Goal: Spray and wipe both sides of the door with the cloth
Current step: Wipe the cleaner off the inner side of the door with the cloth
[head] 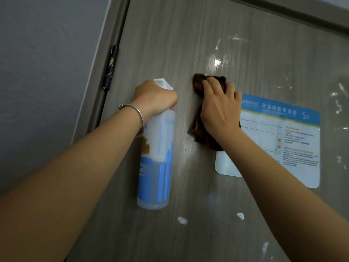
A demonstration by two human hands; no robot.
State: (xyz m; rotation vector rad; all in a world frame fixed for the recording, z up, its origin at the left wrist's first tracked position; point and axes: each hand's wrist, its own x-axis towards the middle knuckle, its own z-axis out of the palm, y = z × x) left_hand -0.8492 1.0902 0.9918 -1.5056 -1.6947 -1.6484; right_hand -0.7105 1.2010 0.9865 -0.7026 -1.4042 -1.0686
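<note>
From the head camera, the grey wood-grain door (170,44) fills the view, wet and shining above the dark brown cloth (200,84), with white flecks scattered right and below. The right hand (219,110) lies flat with fingers spread, pressing the bunched cloth against the panel just beside the blue and white evacuation notice (283,140). The cloth looks soft and limp, so I'd judge it wants a broad palm over the wad rather than a pinch. The left hand (154,99) is closed around the neck of the translucent white spray bottle (156,167), which hangs down, roughly a third full; probably light, possibly slippery if damp.
</note>
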